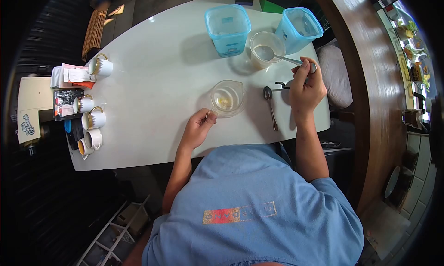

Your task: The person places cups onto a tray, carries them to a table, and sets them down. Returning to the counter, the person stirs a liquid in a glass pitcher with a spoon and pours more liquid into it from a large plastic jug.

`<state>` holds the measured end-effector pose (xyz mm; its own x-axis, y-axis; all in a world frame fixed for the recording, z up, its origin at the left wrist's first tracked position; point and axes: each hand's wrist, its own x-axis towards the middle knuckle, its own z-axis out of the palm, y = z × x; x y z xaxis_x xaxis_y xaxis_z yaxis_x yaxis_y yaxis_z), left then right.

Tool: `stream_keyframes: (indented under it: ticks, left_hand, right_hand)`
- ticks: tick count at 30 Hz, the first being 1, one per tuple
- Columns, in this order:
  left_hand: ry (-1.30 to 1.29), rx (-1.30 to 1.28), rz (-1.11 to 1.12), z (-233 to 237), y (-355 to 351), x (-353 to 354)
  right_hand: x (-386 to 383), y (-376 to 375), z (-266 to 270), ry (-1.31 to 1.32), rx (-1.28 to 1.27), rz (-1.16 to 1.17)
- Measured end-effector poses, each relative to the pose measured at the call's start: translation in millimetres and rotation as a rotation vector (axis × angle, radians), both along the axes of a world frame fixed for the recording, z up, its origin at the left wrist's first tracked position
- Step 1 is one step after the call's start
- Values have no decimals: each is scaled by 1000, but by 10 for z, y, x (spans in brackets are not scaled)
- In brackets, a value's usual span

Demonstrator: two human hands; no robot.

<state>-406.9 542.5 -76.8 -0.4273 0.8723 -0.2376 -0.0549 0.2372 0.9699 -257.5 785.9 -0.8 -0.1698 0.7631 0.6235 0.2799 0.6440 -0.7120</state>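
My right hand (pixel 307 87) grips the handle of a spoon (pixel 290 60), its bowl inside a clear plastic tub (pixel 276 40). The tub holds some pale contents. With my left hand (pixel 198 129) I pinch the handle of a clear glass jug (pixel 227 98), which has a small yellowish bit at its bottom. Between the jug and my right arm a second metal spoon (pixel 271 109) lies on the white table (pixel 152 99). A dark-handled utensil (pixel 282 85) pokes out from behind my right hand, mostly hidden by it.
Two blue translucent containers, one (pixel 228 32) behind the jug and one (pixel 301 30) beside the tub, stand at the back. Several white mugs (pixel 94 119) and some packets (pixel 76 76) line the left edge. A wooden beam (pixel 360 71) runs along the right.
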Motion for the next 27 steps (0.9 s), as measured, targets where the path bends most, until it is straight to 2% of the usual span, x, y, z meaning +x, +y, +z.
stream_keyframes:
  ticks: [4,9,21,27]
  left_hand:
    - [-4,67,36,-7,23,18]
    - [-11,75,40,11,22,14]
    - [37,-40,-29,11,21,-7]
    - [66,-44,-10,29,28,21]
  right_hand:
    - [-12,21,-48,62,-26,-6]
    - [-1,3,13,189,-229,-17]
    - [148,3,212,398,-329,-1]
    - [293,-126,421,401,-325,-1]
